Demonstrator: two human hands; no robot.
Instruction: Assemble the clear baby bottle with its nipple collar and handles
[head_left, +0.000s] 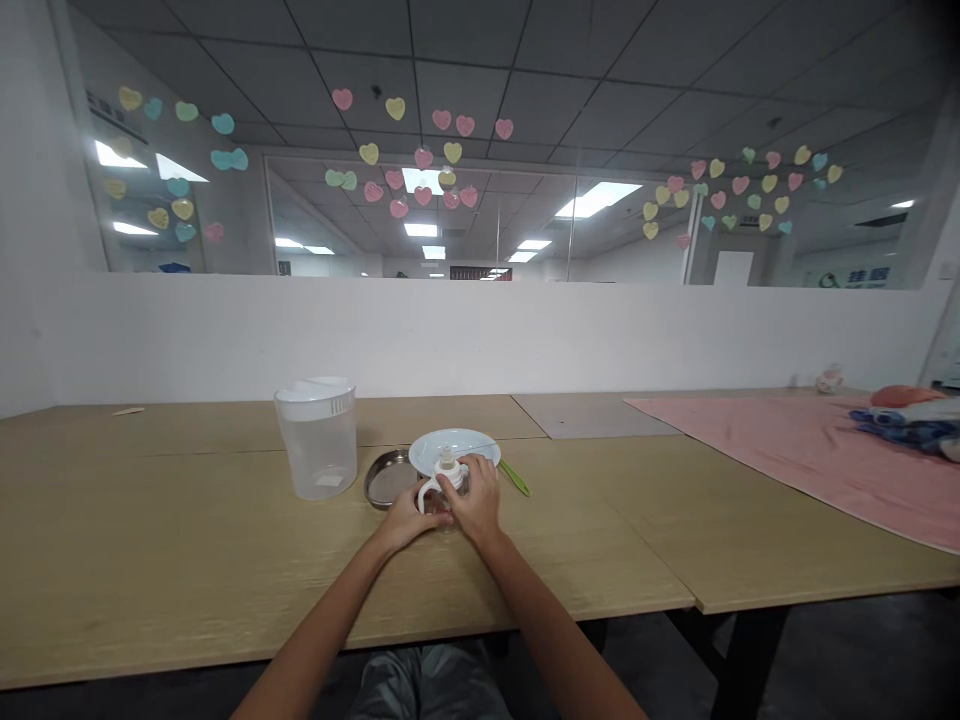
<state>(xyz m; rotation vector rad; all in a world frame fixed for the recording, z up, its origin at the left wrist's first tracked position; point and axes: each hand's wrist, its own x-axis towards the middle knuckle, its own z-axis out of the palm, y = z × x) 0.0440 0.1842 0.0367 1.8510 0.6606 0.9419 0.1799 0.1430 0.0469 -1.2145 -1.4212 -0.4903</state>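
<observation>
A baby bottle (448, 470) with a clear nipple, a white collar and white side handles stands upright on the wooden table in front of me. My left hand (409, 518) is closed around its lower left side, below the handle. Gripping the collar and right side from above is my right hand (477, 492). Behind the bottle lies a white plate (427, 445), partly covered by it. A round metal dish (386, 482) sits just left of the bottle. To the right, a green-handled utensil (516, 478) rests by the plate; its far end is hard to make out.
A clear plastic pitcher (322, 445) stands to the left on the table (187, 560). A grey mat (592, 415) and a pink cloth (787, 440) cover the right back, with folded fabric (911, 425) on top. Behind is a white wall (480, 335) with glass above.
</observation>
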